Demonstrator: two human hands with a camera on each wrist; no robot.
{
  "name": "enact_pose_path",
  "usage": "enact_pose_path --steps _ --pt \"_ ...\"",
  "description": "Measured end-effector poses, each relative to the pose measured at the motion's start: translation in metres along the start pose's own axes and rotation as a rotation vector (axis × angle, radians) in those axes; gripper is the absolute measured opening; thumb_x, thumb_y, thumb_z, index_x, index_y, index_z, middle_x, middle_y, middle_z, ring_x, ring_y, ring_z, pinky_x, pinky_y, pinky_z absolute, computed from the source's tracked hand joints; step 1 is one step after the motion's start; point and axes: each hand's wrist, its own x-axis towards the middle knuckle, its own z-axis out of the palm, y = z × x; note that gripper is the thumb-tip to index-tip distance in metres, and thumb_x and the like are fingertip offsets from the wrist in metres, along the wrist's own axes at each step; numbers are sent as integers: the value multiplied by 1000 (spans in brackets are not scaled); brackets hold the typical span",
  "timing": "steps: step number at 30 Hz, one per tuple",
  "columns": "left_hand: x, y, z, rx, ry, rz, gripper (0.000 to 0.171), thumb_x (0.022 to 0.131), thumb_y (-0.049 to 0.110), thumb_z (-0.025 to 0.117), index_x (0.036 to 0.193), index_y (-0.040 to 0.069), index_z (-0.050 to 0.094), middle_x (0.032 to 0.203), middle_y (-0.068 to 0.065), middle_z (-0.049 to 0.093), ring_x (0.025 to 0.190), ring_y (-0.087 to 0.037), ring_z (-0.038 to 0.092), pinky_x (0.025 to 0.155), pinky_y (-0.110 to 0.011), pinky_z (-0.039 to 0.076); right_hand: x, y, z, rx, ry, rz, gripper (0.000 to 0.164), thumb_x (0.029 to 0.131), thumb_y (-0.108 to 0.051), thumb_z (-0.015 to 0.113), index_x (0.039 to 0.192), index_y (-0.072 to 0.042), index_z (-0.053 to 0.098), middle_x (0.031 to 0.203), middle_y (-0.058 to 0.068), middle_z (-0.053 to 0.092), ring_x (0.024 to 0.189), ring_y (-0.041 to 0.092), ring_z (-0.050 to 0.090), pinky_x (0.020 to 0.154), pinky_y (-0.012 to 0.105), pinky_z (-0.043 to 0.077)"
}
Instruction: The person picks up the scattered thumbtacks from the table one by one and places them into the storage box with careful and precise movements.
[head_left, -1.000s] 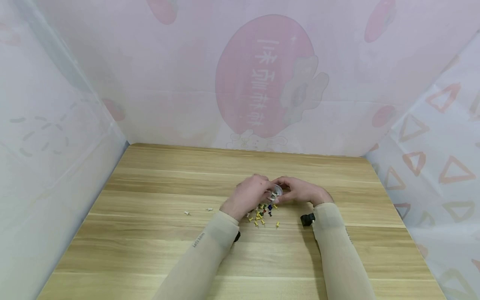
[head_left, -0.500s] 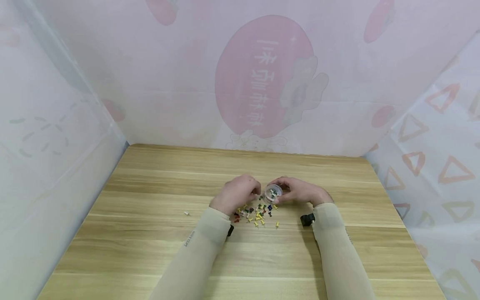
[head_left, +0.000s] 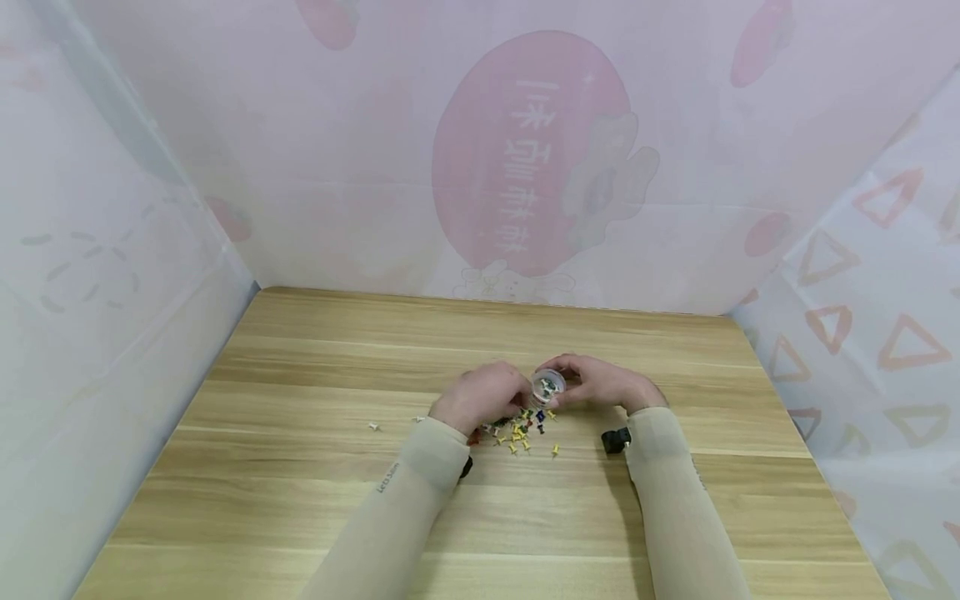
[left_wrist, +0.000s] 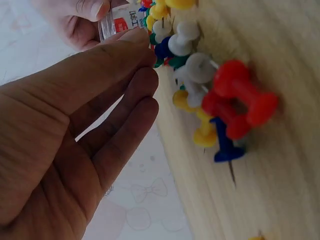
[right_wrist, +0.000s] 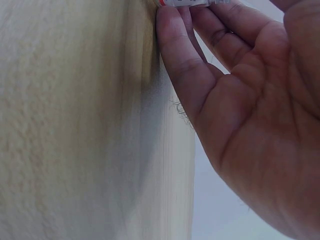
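Observation:
A small clear round container (head_left: 547, 385) with some push pins inside stands on the table, open side up. My right hand (head_left: 603, 383) holds it from the right, thumb in front and fingers behind. Colourful push pins (head_left: 517, 432) lie in a loose pile just in front of it. My left hand (head_left: 483, 396) reaches down at the left of the pile. In the left wrist view its thumb and fingertips come together beside white and blue pins; I cannot tell whether a pin is between them. Red push pins (left_wrist: 245, 92) lie closer to that camera.
A stray white push pin (head_left: 373, 426) lies to the left, and another white pin (head_left: 418, 419) is beside the left sleeve. One yellow pin (head_left: 555, 450) sits apart at the front. The wooden table (head_left: 300, 358) meets printed cloth walls (head_left: 360, 208) behind and at both sides.
My left hand was over the container's mouth, drew back to the left, and has now come down at the pile. My right hand and the container have stayed in place.

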Motion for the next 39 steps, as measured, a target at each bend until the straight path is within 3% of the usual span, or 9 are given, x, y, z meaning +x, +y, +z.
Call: enact_pose_path --steps 23,33,39 --pt "4 0 6 19 36 -4 12 105 13 89 97 18 84 100 5 81 89 -9 64 83 -29 59 0 -1 -1 11 -5 15 67 107 -28 90 165 -7 63 163 18 68 148 35 65 131 62 50" --pt "4 -4 -2 -12 93 -34 8 111 11 80 107 16 85 102 5 80 89 -10 67 81 -29 60 3 3 -1 -5 -3 2 64 106 -26 90 162 -5 65 158 18 70 146 36 66 131 59 51" --pt "6 1 -3 2 170 -1 9 115 16 77 112 15 86 105 5 80 92 -11 68 85 -30 61 3 3 -1 18 -9 20 67 107 -26 89 164 -3 62 161 19 69 149 37 66 132 61 51"
